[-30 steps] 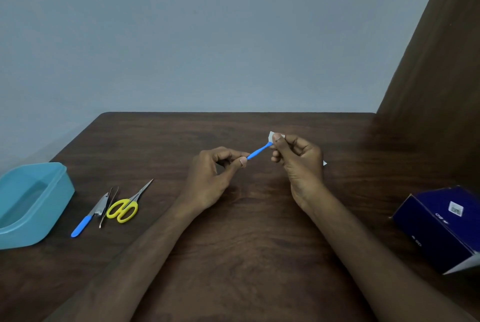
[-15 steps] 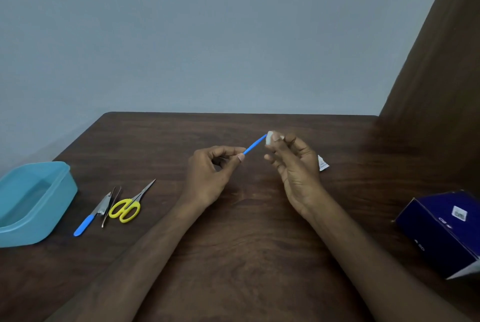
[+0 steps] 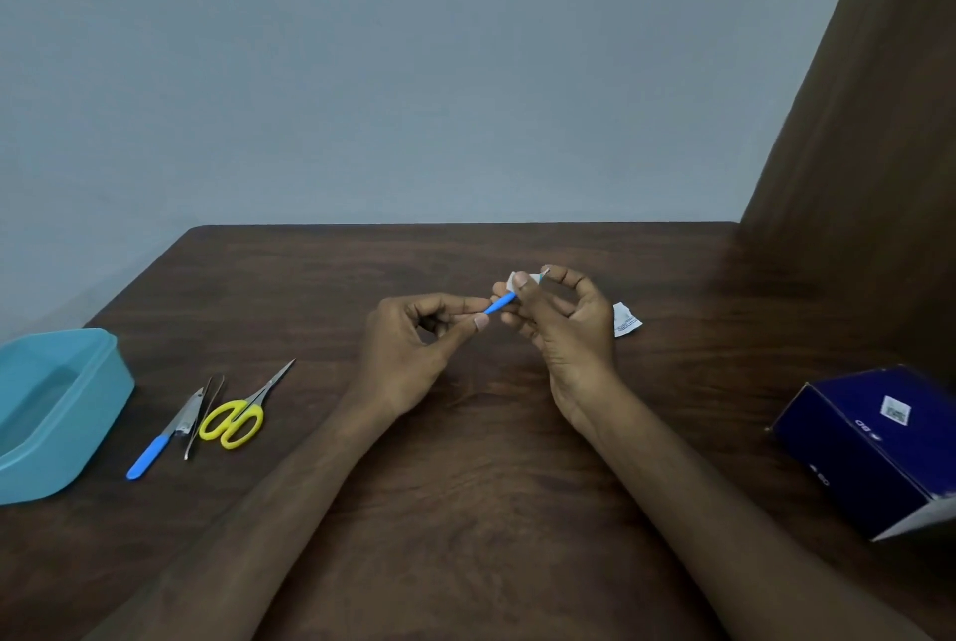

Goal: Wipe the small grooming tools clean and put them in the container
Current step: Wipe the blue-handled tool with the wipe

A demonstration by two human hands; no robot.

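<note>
A thin blue-handled tool [image 3: 501,303] is held above the middle of the table. My left hand [image 3: 414,356] pinches its near end between thumb and forefinger. My right hand [image 3: 561,324] pinches a small white wipe [image 3: 519,279] around its far end, whose tip is hidden. At the left lie a blue-handled tool [image 3: 163,436], thin tweezers [image 3: 203,417] and yellow-handled scissors [image 3: 240,412]. The light blue container [image 3: 98,412] stands at the left edge.
A torn white wipe wrapper [image 3: 626,320] lies just right of my right hand. A dark blue box [image 3: 874,449] sits at the right edge. A dark wooden panel [image 3: 859,174] rises at the right. The brown table [image 3: 465,485] ends at a grey wall.
My right hand with the wipe slid down along the blue tool towards my left hand, so less of the blue handle shows. The tools on the table have not moved.
</note>
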